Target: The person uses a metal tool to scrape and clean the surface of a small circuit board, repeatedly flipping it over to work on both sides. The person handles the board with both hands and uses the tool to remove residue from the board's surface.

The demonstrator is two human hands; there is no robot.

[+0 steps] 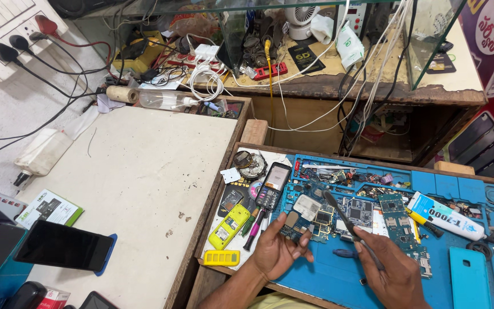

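Hands work over a blue repair mat (338, 274) on a wooden worktop (212, 189). Left hand (278, 252) has its fingers (299, 247) curled, pinching a small circuit board (294, 224) against the mat. Right hand (393, 272) has its fingers (367, 240) pressed together around grey tweezers (347, 220), whose tip points up and away, just above the board. Beyond the left fingers lies an opened keypad phone (271, 186); beside them, a yellow phone housing (230, 226). Past the right fingers rests a white glue tube (444, 216).
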